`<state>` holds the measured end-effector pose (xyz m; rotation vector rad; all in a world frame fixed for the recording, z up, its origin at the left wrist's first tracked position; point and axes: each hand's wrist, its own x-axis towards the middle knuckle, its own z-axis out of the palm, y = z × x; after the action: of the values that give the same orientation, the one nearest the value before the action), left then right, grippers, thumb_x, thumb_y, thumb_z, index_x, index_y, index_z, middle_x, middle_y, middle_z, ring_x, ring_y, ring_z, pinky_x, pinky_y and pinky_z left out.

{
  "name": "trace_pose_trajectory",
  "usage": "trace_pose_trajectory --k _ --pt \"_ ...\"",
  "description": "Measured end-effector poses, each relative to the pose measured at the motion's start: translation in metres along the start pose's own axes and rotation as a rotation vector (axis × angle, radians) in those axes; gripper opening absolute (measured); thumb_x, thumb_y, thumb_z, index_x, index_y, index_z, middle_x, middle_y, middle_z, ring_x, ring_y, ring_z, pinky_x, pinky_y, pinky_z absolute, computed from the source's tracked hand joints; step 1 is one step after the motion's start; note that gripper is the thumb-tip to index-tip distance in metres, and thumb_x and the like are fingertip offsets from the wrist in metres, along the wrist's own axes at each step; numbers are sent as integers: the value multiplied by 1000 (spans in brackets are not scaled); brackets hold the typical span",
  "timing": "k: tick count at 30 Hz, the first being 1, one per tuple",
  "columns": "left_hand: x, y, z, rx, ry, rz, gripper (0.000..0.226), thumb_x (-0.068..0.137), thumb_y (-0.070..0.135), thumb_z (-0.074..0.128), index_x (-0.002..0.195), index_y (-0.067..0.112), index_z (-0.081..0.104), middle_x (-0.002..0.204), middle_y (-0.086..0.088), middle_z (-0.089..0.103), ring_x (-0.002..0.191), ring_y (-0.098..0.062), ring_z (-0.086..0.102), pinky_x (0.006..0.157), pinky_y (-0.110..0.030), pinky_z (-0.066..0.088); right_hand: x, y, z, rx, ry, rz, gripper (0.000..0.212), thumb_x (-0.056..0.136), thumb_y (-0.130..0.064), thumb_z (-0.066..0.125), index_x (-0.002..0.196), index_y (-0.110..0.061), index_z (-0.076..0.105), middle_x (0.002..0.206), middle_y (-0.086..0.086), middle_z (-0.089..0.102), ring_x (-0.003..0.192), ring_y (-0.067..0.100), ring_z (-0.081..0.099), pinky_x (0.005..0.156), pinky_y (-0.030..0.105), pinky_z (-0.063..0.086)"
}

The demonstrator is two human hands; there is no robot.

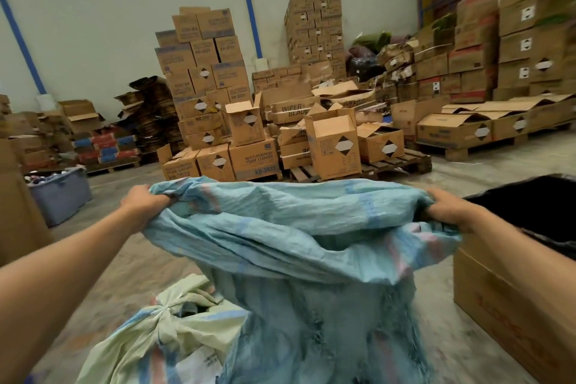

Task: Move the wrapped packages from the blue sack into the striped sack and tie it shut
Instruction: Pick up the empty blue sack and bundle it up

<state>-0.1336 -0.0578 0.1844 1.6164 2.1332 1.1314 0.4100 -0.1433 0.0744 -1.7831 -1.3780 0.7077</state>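
Gripping the blue sack (311, 227) at both upper corners, the person holds it up and spread wide between two outstretched arms! The left hand (146, 201) is clenched round a bunch of the woven fabric at the left corner, and the right hand (448, 209) grasps the bunched right corner the same way. The sack hangs slack and crumpled below them, faint pink and blue bands showing through the weave, its lower part frayed and blurred. Whether any wrapped package is inside it, I cannot tell.

Down at the lower left, just beside the blue sack and partly behind its hanging cloth, sits the striped sack (149, 346), pale yellow-green with blue and pink stripes. Its neck (165, 312) is gathered and knotted, and it bulges full, with dark contents peeking out beside the knot.

On the right stands a cardboard carton (511, 305) lined with a black bag (545, 209). Over on the left, a grey plastic tub (62, 193) sits on the concrete floor (131, 262), and stacked cardboard boxes (215, 103) on wooden pallets (402, 165) fill the background
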Motion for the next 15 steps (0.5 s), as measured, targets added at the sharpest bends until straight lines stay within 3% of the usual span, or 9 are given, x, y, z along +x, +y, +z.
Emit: trace_pose_trajectory --k 3,5,7,9,11,13,15 --pt "8 18 -26 -8 -391 196 82 55 27 94 124 19 49 117 -3 62 103 -22 62 92 -37 50 7 2 4 -307 509 43 8 93 -18 60 100 -16 56 110 17 65 89 29 57 73 35 42" --pt "11 28 -38 97 -601 336 101 44 39 96 128 28 42 121 2 57 110 -19 61 96 -36 51 9 2 5 -398 647 90 13 95 -27 56 104 -18 52 111 17 63 98 35 60 73 39 39" --pt "13 33 -42 283 -683 482 110 36 49 97 129 36 40 127 2 52 114 -17 58 98 -39 52 8 -1 4 -421 669 130 16 96 -31 53 106 -19 50 110 17 62 101 36 59 73 40 38" --pt "11 37 -43 612 -629 568 116 25 67 90 125 48 37 124 6 42 113 -17 49 100 -41 50 6 -12 0 -442 645 167 21 95 -36 54 108 -20 53 109 16 62 101 35 59 74 39 38" --pt "8 39 -37 944 -455 653 110 26 76 82 123 54 36 114 9 35 106 -14 43 92 -37 52 3 -27 -9 -422 609 215 30 89 -44 61 105 -18 58 104 15 63 97 34 60 72 35 38" --pt "1 42 -26 1002 -261 778 66 61 59 78 119 45 52 105 11 41 96 -10 48 74 -27 49 3 -36 -16 -422 509 226 35 79 -48 65 95 -17 64 91 10 64 84 30 60 68 31 42" --pt "-6 48 -18 855 -213 759 33 80 34 68 113 35 65 97 11 51 92 -10 53 72 -26 47 8 -42 -22 -452 356 190 38 69 -47 64 88 -15 67 83 7 66 77 27 61 69 32 51"
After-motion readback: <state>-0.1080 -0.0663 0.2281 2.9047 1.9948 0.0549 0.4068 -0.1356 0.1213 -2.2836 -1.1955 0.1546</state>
